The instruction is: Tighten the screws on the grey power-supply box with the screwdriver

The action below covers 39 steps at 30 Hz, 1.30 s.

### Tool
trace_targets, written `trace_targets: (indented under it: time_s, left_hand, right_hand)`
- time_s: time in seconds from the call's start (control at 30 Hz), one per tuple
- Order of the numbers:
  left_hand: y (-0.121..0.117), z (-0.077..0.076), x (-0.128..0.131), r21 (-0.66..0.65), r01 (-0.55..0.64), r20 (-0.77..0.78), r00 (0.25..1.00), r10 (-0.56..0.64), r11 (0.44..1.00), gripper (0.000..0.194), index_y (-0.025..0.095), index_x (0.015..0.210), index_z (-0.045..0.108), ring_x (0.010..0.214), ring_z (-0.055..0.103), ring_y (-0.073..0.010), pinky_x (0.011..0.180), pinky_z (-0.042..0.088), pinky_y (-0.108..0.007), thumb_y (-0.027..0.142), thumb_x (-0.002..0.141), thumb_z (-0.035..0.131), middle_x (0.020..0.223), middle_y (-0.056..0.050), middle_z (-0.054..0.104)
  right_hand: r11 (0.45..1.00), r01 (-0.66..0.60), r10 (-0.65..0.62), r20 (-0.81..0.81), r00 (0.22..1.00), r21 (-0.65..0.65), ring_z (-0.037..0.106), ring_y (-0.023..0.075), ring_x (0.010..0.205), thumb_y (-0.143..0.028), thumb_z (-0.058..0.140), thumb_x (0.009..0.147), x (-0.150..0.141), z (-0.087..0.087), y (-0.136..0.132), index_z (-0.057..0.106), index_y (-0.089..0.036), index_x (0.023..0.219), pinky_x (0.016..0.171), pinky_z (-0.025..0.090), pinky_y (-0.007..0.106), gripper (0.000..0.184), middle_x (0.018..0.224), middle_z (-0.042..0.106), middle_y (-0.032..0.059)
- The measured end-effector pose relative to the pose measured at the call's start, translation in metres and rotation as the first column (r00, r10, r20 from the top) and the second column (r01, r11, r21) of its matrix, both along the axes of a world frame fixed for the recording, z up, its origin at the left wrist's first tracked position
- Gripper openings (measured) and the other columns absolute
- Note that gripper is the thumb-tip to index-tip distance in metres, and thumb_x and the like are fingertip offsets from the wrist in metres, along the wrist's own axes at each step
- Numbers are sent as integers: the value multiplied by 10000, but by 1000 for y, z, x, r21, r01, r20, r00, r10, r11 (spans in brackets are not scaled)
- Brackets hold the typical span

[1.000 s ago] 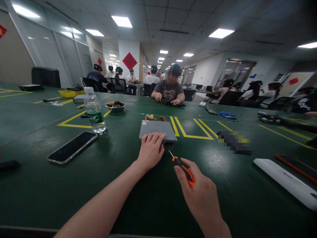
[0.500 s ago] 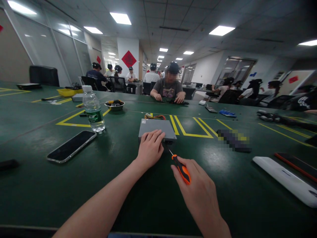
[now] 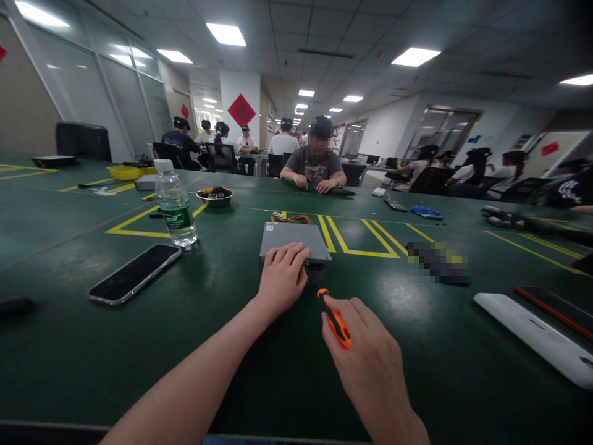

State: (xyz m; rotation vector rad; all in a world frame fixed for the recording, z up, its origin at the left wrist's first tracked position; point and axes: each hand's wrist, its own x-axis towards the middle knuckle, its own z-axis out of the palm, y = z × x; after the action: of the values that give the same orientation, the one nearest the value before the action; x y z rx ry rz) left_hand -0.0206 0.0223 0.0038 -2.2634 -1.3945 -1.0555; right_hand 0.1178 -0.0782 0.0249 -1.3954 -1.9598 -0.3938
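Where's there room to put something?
Bare green tabletop lies between the flat black phone and left forearm, and between the right hand and long white slab. It's crowded around the grey metal box: left hand, orange-black screwdriver.

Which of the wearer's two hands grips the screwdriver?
The right hand grips the orange-and-black screwdriver; the left hand instead rests on the grey metal box.

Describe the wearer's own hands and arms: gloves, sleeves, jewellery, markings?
Left hand and right hand are both ungloved, with no rings, tape or markings that I can make out. Left forearm is bare down to the picture's edge: no sleeve, watch or bracelet in view. Right wrist likewise. No cables on either. Upper arms are out of frame.
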Motion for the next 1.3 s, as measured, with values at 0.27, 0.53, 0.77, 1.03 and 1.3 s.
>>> trace_targets:
  time_s: [0.27,0.53,0.77,1.03,1.3]
  left_hand:
    - [1,-1,-1,-5,3,4,1000,-3,1000,354,233,1172,502,1172,454,-204,968,311,-393,191,824,457,1249,-41,549]
    - [1,-1,-1,-2,-1,2,1000,1,1000,317,226,1162,505,1163,460,-193,957,313,-383,215,851,442,1247,-30,551]
    - [1,0,-2,-20,-2,-1,1000,2,1000,305,247,1160,498,1172,449,-193,959,311,-386,211,864,434,1251,-24,544]
    - [0,3,-3,-31,-15,-22,1000,15,999,293,250,1155,499,1167,455,-193,944,330,-383,215,872,433,1250,-23,543]
    - [3,-1,-4,-24,-18,-41,999,17,1000,315,254,1190,488,1191,447,-188,968,328,-388,230,885,414,1273,-24,534]
  right_hand:
    - [974,55,-108,-238,965,-222,602,135,480,-471,382,875,3,4,1,547,-202,903,445,414,228,317,625,636,-9]
    - [991,-95,88,-78,993,-93,625,150,687,-237,388,851,1,4,-1,567,-180,963,589,491,264,219,802,624,43]
    - [980,-143,140,-32,990,-141,604,147,714,-150,403,808,10,2,-1,575,-191,1017,613,518,285,274,819,588,38]
    - [977,-200,195,-68,978,-73,605,132,705,-181,420,837,11,-3,1,584,-188,1008,616,507,256,237,798,591,29]
    - [996,-46,69,-374,925,72,576,103,630,-292,515,834,40,-22,-4,559,-231,1023,604,487,225,203,799,603,6]
